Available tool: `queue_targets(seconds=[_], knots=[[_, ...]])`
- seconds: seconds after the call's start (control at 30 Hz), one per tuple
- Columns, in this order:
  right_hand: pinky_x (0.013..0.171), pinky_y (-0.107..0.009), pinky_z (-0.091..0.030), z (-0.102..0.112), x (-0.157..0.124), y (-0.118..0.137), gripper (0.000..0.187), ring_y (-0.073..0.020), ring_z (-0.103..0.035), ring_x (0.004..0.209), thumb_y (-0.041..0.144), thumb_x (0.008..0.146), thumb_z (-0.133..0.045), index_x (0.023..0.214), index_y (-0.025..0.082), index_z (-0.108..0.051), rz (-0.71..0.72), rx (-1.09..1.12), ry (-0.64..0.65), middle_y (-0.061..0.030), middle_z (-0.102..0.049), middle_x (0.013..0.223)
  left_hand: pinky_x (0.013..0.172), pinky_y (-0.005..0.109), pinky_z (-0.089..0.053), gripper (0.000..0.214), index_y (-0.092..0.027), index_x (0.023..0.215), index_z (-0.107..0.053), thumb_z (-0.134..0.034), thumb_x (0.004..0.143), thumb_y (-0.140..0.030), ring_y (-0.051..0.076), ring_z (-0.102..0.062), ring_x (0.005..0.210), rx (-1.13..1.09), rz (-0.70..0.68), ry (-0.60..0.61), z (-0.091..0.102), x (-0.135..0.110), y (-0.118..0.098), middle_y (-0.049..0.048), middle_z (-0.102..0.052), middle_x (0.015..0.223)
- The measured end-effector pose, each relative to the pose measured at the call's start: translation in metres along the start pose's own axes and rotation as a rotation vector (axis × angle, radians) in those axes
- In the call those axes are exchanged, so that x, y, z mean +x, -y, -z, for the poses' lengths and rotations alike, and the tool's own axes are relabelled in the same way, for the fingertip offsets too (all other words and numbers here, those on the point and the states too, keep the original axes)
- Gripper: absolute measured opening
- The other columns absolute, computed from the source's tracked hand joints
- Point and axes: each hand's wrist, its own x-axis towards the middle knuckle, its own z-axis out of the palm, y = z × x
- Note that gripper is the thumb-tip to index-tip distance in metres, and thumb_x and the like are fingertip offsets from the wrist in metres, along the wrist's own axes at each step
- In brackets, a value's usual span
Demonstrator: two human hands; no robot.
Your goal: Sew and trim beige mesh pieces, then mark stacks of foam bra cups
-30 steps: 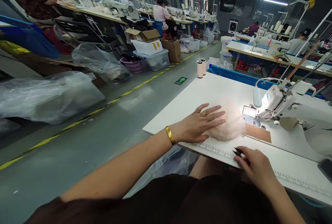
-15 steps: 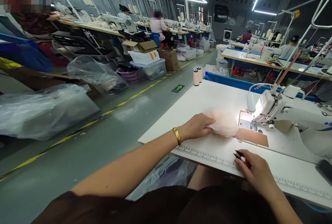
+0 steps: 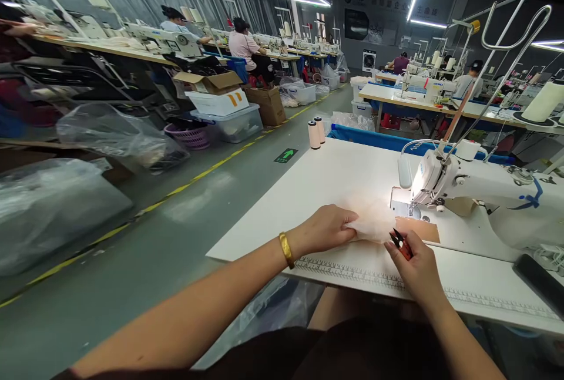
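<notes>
Through the head camera I have both hands over the white table point(image 3: 264, 221). My left hand point(image 3: 328, 227) holds a pale, sheer cloth point(image 3: 373, 226) by its left end, thumb and fingers pinched close together on it; a gold bracelet point(image 3: 286, 249) circles that wrist. The cloth lies loosely bunched on the tabletop, between my two hands and to the left of the needle of the sewing machine point(image 3: 476, 183). Its far edge blurs under the bright light, so I can't make out its outline there.

In my right hand point(image 3: 418, 265) I hold red-handled snips point(image 3: 400, 244), the fingers curled around them and the dark blades parted in a narrow V. The tips point at the cloth's near right edge; I cannot tell whether they touch it.

Just beyond the snips I see a brown patch point(image 3: 416, 229), set beside the needle plate. A printed ruler point(image 3: 352, 269) runs along the table's near edge, below both hands. Two peach spools point(image 3: 314, 135) stand upright at the far left corner, next to a blue sling point(image 3: 374, 136) behind the table. To my right, a black object point(image 3: 540, 283) lies near the edge, well apart from the cloth.
</notes>
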Motion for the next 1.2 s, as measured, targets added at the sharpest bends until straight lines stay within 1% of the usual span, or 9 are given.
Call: queue_targets(seconds=[0.1, 0.27, 0.37, 0.47, 0.57, 0.73, 0.83, 0.97, 1.2], knots=[[0.057, -0.026, -0.038, -0.008, 0.009, 0.009, 0.035, -0.0145, -0.047, 0.058, 0.056, 0.095, -0.063, 0.097, 0.021, -0.071, 0.019, 0.038, -0.023, 0.005, -0.049, 0.063, 0.064, 0.029, -0.032, 0.02, -0.02, 0.07, -0.057, -0.059, 0.09, -0.02, 0.019, -0.062, 0.068, 0.104, -0.03, -0.019, -0.005, -0.001, -0.003, 0.0009, -0.071, 0.073], [0.055, -0.025, -0.036, -0.013, 0.015, 0.013, 0.035, -0.0139, -0.043, 0.058, 0.051, 0.094, -0.061, 0.076, 0.022, -0.058, 0.007, 0.148, -0.03, 0.0053, -0.043, 0.062, 0.067, 0.033, -0.034, 0.021, -0.02, 0.07, -0.058, -0.061, 0.091, -0.02, 0.02, -0.062, 0.067, 0.193, -0.078, -0.049, -0.011, -0.004, -0.005, 0.0013, -0.07, 0.071], [0.058, -0.026, -0.04, -0.008, 0.009, 0.014, 0.034, -0.0144, -0.046, 0.062, 0.051, 0.094, -0.061, 0.079, 0.021, -0.06, -0.016, 0.244, 0.044, 0.0034, -0.049, 0.067, 0.068, 0.034, -0.035, 0.02, -0.02, 0.07, -0.057, -0.058, 0.09, -0.018, 0.02, -0.061, 0.066, 0.187, -0.107, -0.08, -0.012, -0.004, -0.005, 0.0009, -0.069, 0.069], [0.062, -0.026, -0.044, 0.002, 0.0, 0.013, 0.033, -0.0156, -0.051, 0.068, 0.053, 0.094, -0.063, 0.085, 0.021, -0.063, -0.016, 0.287, 0.176, 0.0012, -0.055, 0.074, 0.069, 0.034, -0.035, 0.021, -0.02, 0.068, -0.054, -0.058, 0.088, -0.016, 0.019, -0.06, 0.063, 0.176, -0.125, -0.093, -0.013, -0.005, -0.005, 0.0008, -0.067, 0.067], [0.066, -0.027, -0.046, 0.015, -0.005, 0.003, 0.033, -0.0162, -0.054, 0.071, 0.055, 0.096, -0.063, 0.096, 0.022, -0.065, 0.009, 0.219, 0.23, 0.0008, -0.058, 0.079, 0.07, 0.034, -0.036, 0.021, -0.02, 0.068, -0.054, -0.058, 0.088, -0.016, 0.018, -0.058, 0.063, 0.165, -0.135, -0.089, -0.014, -0.005, -0.005, 0.0008, -0.067, 0.067], [0.059, -0.027, -0.036, 0.021, -0.002, -0.017, 0.035, -0.0152, -0.048, 0.059, 0.053, 0.102, -0.053, 0.092, 0.022, -0.064, 0.154, -0.169, 0.046, 0.0038, -0.05, 0.064, 0.071, 0.034, -0.036, 0.022, -0.02, 0.07, -0.055, -0.057, 0.091, -0.017, 0.018, -0.057, 0.064, 0.169, -0.144, -0.091, -0.014, -0.006, -0.004, 0.0014, -0.068, 0.069], [0.062, -0.028, -0.037, 0.012, 0.002, -0.019, 0.035, -0.0165, -0.052, 0.059, 0.049, 0.105, -0.05, 0.092, 0.022, -0.066, 0.323, -0.331, -0.004, 0.0017, -0.055, 0.062, 0.072, 0.034, -0.036, 0.02, -0.02, 0.07, -0.056, -0.058, 0.09, -0.015, 0.018, -0.057, 0.064, 0.147, -0.152, -0.096, -0.014, -0.006, -0.004, 0.0005, -0.067, 0.069], [0.063, -0.027, -0.038, 0.001, 0.007, -0.014, 0.034, -0.0167, -0.055, 0.06, 0.044, 0.108, -0.049, 0.092, 0.021, -0.068, 0.447, -0.391, -0.003, 0.0003, -0.059, 0.063, 0.072, 0.035, -0.037, 0.018, -0.02, 0.071, -0.058, -0.059, 0.088, -0.013, 0.018, -0.058, 0.065, 0.134, -0.164, -0.107, -0.013, -0.007, -0.005, -0.0003, -0.067, 0.07], [0.062, -0.027, -0.037, -0.004, 0.013, -0.009, 0.031, -0.0167, -0.055, 0.061, 0.044, 0.107, -0.052, 0.095, 0.021, -0.069, 0.403, -0.32, 0.03, 0.0008, -0.06, 0.065, 0.073, 0.034, -0.038, 0.015, -0.02, 0.074, -0.061, -0.06, 0.085, -0.01, 0.017, -0.056, 0.065, 0.12, -0.198, -0.124, -0.013, -0.008, -0.007, -0.0013, -0.068, 0.072]])
